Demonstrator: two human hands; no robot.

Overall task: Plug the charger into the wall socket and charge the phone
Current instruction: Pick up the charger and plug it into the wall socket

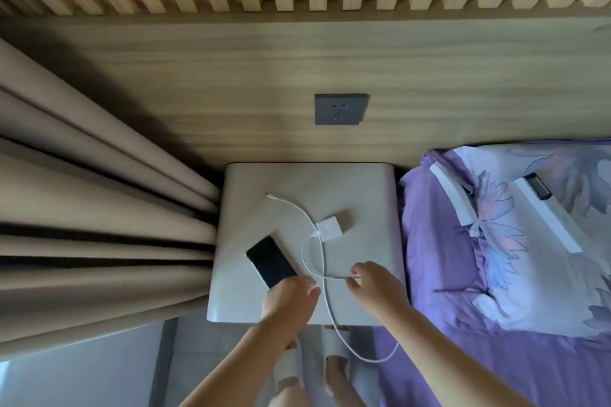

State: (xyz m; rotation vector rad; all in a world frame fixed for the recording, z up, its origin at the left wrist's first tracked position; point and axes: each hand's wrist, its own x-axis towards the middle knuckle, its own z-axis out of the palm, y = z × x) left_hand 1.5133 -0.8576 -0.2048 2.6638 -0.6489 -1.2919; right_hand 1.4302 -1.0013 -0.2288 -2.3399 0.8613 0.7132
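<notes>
- White charger block (329, 227) lies flat on the pale surface (363, 188), below the wall socket (341, 109) and well apart from it. It is not plugged in yet.
- White cable (322, 261) is joined to the block at one end. It loops on the surface, runs off the front edge and hangs down beside the bed (496, 241). A small plug tip (268, 196) lies loose near the back left of the surface, so it is not in the phone.
- Black phone (271, 262) lies on the front left of the surface with its screen dark. Nothing is plugged into it.
- Right hand (377, 289) is over the cable. Its fingers (356, 272) are a little apart, with the cable running between finger and thumb. It looks like a light pinch just starting; a firm hold cannot be told.
- Left hand (291, 299) rests at the near end of the phone with fingers loosely curled. It touches or covers that end, but a real grip cannot be told.
- Grey socket has nothing in it.
- So the task looks to be at its start: both the plugging into the wall and the plugging into the phone are left to do.
- No boxes, bowls or other holders are in view.
</notes>
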